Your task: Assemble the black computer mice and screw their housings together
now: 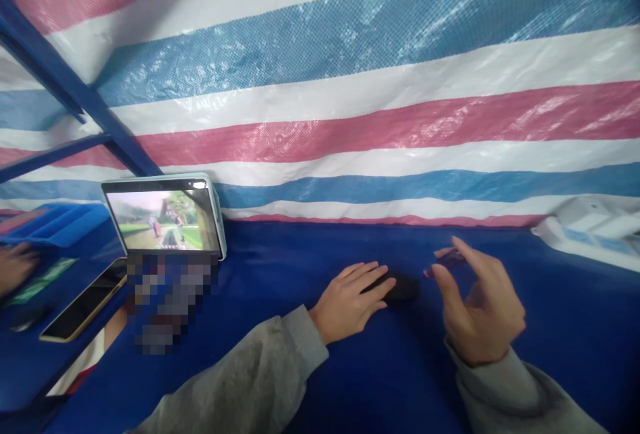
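My left hand (353, 304) lies palm down with its fingers stretched over a dark, rounded object (404, 289) on the blue tabletop. The fingers cover part of that object, and I cannot make out its kind. Just to its right, my right hand (483, 307) is raised with thumb and fingers curved toward each other. Between their tips is a small, glossy reddish-purple item (429, 273). Blur and the fingers hide most of its shape.
A tablet (165, 221) playing a video stands at the left, a blurred-out patch below it. Further left are a phone (85, 301), a blue tray (70, 224) and another person's hand (17, 267). A white device (595, 227) sits at right. Striped sheeting (350, 107) hangs behind.
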Demonstrator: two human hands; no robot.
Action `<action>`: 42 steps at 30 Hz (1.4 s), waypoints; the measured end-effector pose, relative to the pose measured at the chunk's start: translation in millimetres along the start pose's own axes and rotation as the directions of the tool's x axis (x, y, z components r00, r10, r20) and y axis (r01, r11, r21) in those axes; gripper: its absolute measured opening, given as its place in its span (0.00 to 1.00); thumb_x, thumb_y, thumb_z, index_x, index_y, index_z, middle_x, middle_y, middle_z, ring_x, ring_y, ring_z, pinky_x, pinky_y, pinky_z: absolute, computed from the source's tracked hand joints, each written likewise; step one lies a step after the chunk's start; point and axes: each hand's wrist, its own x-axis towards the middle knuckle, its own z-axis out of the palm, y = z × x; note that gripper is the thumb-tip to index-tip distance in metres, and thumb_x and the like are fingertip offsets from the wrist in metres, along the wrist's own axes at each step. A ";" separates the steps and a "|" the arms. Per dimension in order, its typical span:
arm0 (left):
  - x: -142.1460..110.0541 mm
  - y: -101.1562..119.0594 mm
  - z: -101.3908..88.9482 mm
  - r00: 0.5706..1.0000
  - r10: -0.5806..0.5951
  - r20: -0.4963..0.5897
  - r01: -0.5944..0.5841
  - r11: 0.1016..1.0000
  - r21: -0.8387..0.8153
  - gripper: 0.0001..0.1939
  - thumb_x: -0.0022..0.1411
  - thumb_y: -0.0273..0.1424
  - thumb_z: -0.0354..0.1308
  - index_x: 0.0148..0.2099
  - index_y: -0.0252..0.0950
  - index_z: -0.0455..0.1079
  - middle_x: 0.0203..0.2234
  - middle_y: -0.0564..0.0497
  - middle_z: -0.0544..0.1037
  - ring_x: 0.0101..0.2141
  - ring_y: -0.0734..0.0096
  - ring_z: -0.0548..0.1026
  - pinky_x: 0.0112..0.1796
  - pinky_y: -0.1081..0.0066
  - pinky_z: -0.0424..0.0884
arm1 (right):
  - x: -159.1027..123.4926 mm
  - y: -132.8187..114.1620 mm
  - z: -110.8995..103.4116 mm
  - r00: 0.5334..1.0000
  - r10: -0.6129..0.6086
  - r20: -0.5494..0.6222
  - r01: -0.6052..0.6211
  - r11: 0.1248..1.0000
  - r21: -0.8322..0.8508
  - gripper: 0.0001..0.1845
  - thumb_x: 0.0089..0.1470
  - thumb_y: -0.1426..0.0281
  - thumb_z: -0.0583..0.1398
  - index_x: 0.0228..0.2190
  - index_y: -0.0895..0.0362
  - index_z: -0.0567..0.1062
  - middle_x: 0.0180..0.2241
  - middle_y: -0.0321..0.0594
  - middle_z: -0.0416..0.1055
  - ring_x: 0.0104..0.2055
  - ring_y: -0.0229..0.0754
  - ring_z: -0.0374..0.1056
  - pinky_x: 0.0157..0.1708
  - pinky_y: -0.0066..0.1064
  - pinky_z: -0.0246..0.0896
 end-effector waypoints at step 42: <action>0.0 -0.1 0.0 0.999 -0.017 0.033 0.017 1.000 0.000 0.19 0.75 0.35 0.47 0.63 0.35 0.66 0.61 0.43 0.69 0.63 0.62 0.65 0.62 0.58 0.64 | -1.4 0.2 0.0 0.996 0.005 0.094 -0.015 0.994 0.108 0.29 0.58 0.77 0.60 0.60 0.52 0.69 0.44 0.45 0.77 0.42 0.47 0.75 0.43 0.47 0.71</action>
